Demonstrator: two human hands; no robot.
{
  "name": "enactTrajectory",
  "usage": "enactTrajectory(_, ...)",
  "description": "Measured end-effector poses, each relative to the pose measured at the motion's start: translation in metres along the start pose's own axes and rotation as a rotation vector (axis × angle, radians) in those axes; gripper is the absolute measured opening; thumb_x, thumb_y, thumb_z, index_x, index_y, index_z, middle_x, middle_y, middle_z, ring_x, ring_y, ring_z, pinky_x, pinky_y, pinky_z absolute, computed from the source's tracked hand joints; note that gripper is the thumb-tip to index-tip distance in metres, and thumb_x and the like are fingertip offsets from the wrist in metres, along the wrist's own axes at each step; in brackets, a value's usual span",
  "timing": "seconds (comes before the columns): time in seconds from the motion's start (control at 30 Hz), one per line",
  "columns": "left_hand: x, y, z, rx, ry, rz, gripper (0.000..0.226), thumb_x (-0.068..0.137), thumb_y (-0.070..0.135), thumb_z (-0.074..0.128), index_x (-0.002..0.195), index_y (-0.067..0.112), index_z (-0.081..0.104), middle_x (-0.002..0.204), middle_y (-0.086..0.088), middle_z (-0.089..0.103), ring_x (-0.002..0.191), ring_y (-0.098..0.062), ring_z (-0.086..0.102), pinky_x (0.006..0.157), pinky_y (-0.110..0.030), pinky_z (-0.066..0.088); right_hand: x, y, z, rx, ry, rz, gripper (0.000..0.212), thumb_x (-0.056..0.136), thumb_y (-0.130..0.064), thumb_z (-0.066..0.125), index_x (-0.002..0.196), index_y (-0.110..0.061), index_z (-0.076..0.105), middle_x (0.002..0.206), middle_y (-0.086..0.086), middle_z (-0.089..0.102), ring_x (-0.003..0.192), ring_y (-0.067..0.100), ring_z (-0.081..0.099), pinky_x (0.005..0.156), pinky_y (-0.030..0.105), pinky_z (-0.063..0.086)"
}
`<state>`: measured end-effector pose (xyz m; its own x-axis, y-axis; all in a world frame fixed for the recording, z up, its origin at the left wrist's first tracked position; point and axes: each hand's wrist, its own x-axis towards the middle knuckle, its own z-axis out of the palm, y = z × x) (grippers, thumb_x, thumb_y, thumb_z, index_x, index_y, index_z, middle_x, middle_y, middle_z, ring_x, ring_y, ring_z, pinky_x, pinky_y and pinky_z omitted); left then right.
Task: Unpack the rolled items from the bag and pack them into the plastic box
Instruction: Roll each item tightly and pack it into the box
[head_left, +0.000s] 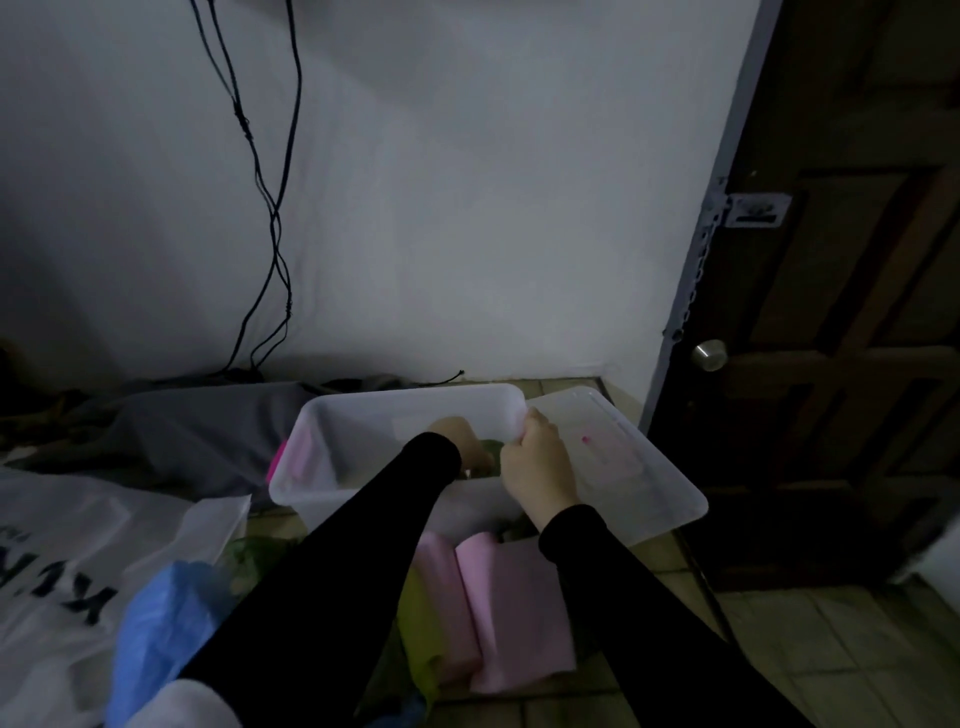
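The translucent white plastic box (332, 441) stood on the tiled floor (831, 639) by the white wall. The right hand (537, 470) gripped its right rim with curled fingers. The left hand (462, 441) reached down inside the box; its fingers were hidden. Pale pink rolled items (493, 613) lay before the box, the white plastic bag (67, 561) at its left.

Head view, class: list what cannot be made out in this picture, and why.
- Left hand: inside the plastic box; its grip is hidden by its sleeve and the right hand.
- Box contents: dim, mostly covered.
- White bag: print cut off by the left edge.
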<state>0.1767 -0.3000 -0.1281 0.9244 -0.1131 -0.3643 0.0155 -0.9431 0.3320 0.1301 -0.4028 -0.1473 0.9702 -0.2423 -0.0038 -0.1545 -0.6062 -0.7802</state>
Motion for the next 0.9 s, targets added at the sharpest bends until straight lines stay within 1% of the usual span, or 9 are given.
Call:
enactTrajectory(0.1,-0.021,-0.004,-0.016,0.029,0.156,0.094,0.041,0.093,0.035,0.055,0.119,0.004,0.062,0.124,-0.014,0.062,0.115,-0.028,0.059,0.097,-0.033,0.044,-0.001,-0.005,-0.007,-0.254,0.005,-0.101,0.049,0.094,-0.018,0.036,0.14,-0.001,0.033,0.147,0.017,0.033,0.135,0.04,0.027,0.11,0.055,0.026)
enactTrajectory(0.17,-0.043,-0.011,-0.026,-0.003,0.257,0.168,0.043,0.092,0.038,0.056,0.125,0.011,0.061,0.127,-0.006,0.063,0.117,-0.021,0.057,0.099,-0.028,0.041,-0.01,-0.015,-0.016,-0.402,0.065,-0.219,0.054,0.097,-0.028,0.035,0.146,-0.007,0.025,0.157,0.011,0.019,0.143,0.039,0.009,0.113,0.06,0.012)
enactTrajectory(0.23,-0.067,-0.021,-0.032,-0.021,0.357,0.262,0.037,0.092,0.032,0.057,0.124,0.015,0.062,0.12,-0.002,0.066,0.112,-0.018,0.059,0.094,-0.024,0.041,-0.027,-0.026,-0.025,-0.38,0.183,-0.385,0.051,0.096,-0.029,0.041,0.144,-0.012,0.035,0.153,0.007,0.031,0.144,0.034,0.018,0.11,0.059,0.015)
enactTrajectory(0.33,-0.109,-0.052,-0.027,0.002,0.461,0.329,0.032,0.091,0.019,0.055,0.122,0.017,0.064,0.12,0.001,0.066,0.111,-0.015,0.059,0.095,-0.021,0.04,-0.077,-0.041,-0.02,-0.054,0.216,-0.607,0.028,0.092,-0.022,0.051,0.113,-0.012,0.065,0.111,0.003,0.067,0.103,0.019,0.06,0.086,0.032,0.045)
enactTrajectory(0.4,-0.133,-0.076,-0.021,0.005,0.492,0.328,0.031,0.089,0.017,0.056,0.119,0.016,0.066,0.121,0.002,0.066,0.113,-0.014,0.059,0.099,-0.022,0.041,-0.109,-0.049,-0.007,0.007,0.026,-0.57,0.017,0.094,-0.025,0.051,0.095,-0.015,0.066,0.087,-0.002,0.065,0.078,0.011,0.059,0.067,0.02,0.046)
enactTrajectory(0.47,-0.155,-0.094,-0.016,0.005,0.415,0.287,0.033,0.088,0.026,0.059,0.121,0.022,0.063,0.127,0.006,0.061,0.119,-0.012,0.055,0.103,-0.023,0.039,-0.127,-0.052,0.007,-0.105,-0.232,-0.406,0.018,0.093,-0.03,0.051,0.086,-0.018,0.062,0.079,-0.005,0.061,0.075,0.012,0.057,0.07,0.027,0.049)
enactTrajectory(0.57,-0.184,-0.114,-0.006,0.028,0.235,0.251,0.053,0.08,0.045,0.065,0.131,0.034,0.052,0.142,0.012,0.043,0.132,-0.008,0.04,0.112,-0.027,0.032,-0.14,-0.054,0.023,-0.279,-0.512,-0.234,0.014,0.091,-0.028,0.05,0.089,-0.018,0.059,0.087,-0.002,0.062,0.082,0.018,0.057,0.075,0.03,0.044)
enactTrajectory(0.73,-0.205,-0.128,0.011,0.064,0.0,0.194,0.102,0.049,0.075,0.067,0.14,0.045,0.03,0.141,0.013,0.029,0.131,-0.013,0.033,0.111,-0.04,0.035,-0.142,-0.054,0.029,-0.321,-0.504,-0.166,0.02,0.092,-0.037,0.053,0.088,-0.019,0.058,0.082,-0.002,0.06,0.072,0.012,0.053,0.06,0.023,0.035)
enactTrajectory(0.9,-0.198,-0.119,0.019,0.22,-0.016,0.162,0.11,0.057,0.065,0.076,0.146,0.04,0.016,0.151,0.009,0.018,0.139,-0.022,0.024,0.115,-0.046,0.029,-0.14,-0.057,0.033,-0.305,-0.495,-0.11,0.023,0.09,-0.039,0.054,0.088,-0.016,0.059,0.087,0.001,0.062,0.081,0.018,0.057,0.075,0.028,0.042)
